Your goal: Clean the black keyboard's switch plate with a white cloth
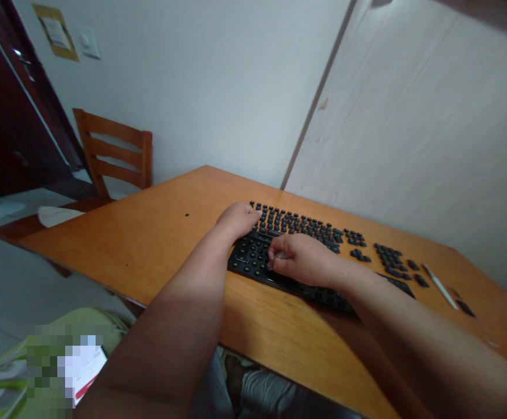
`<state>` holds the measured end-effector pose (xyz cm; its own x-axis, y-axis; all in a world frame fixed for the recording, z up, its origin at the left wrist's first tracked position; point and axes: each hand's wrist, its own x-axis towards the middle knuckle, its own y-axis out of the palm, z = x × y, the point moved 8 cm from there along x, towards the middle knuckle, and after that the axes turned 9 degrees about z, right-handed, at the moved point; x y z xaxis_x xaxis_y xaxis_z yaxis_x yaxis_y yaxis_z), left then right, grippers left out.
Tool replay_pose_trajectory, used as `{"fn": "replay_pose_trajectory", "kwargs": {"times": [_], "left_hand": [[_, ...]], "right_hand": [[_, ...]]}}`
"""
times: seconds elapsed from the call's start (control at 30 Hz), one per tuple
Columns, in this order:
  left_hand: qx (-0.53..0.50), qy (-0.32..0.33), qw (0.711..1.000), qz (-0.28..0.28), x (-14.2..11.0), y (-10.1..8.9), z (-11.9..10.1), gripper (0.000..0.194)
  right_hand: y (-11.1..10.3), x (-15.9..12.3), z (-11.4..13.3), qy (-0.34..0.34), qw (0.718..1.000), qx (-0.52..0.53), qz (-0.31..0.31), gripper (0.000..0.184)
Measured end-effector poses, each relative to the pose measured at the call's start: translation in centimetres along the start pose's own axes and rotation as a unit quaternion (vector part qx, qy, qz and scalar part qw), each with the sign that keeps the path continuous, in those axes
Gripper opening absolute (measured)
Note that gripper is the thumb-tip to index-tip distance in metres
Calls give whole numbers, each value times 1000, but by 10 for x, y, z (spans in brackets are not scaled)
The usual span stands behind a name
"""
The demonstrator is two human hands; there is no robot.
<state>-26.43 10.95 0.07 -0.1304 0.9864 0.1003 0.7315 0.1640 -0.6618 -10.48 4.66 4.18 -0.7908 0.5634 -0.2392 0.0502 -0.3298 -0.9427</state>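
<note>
A black keyboard (pixel 247 262) with its keycaps off lies along the near side of the wooden table. My left hand (pixel 238 221) is closed at its far left corner, thumb pointing right and the other fingers mostly hidden. Over the left part of the bare key switches, my right hand (pixel 303 257) is bent down in a pinch. Something small and pale shows between its fingertips, too blurred to name. Loose black keycaps (pixel 299 224) lie in rows just behind the keyboard, in keyboard order. My right forearm covers part of the keyboard's right side.
More keycap groups (pixel 388 256) spread to the right on the table (pixel 157 244). A white pen-like stick (pixel 441 286) lies beside a small dark piece (pixel 466 308). One tiny dark bit (pixel 186 215) sits at left. A wooden chair (pixel 116 145) stands beyond, against the wall.
</note>
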Motion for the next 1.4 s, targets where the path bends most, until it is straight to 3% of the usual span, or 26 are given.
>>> {"fn": "replay_pose_trajectory", "kwargs": {"times": [0.3,0.4,0.57,0.67,0.9,1.1,1.2,1.3,1.4], "left_hand": [[-47,-9,999,6,4,3,7,39],[-89,-16,996,7,6,5,10,37],[-193,-26,981,26,5,12,5,41],[-224,-16,974,33,1,11,-6,47],[-226,27,969,98,-13,12,-32,64],[-258,117,946,159,-23,14,-57,53],[-258,131,941,175,-24,16,-60,50],[-253,127,944,168,-22,17,-58,48],[-260,137,944,148,-20,14,-57,47]], "right_hand": [[-5,31,13,-54,992,90,-64,7],[-3,39,10,-72,981,164,-75,8],[-4,40,-14,-51,910,395,-113,14],[-5,35,-31,-4,874,466,-140,17],[-14,27,-51,9,845,489,-216,24],[-19,25,-53,-17,807,537,-243,24],[-20,24,-53,-32,789,563,-244,22],[-19,24,-53,-34,789,567,-234,23],[-17,23,-51,-25,819,525,-230,26]]}}
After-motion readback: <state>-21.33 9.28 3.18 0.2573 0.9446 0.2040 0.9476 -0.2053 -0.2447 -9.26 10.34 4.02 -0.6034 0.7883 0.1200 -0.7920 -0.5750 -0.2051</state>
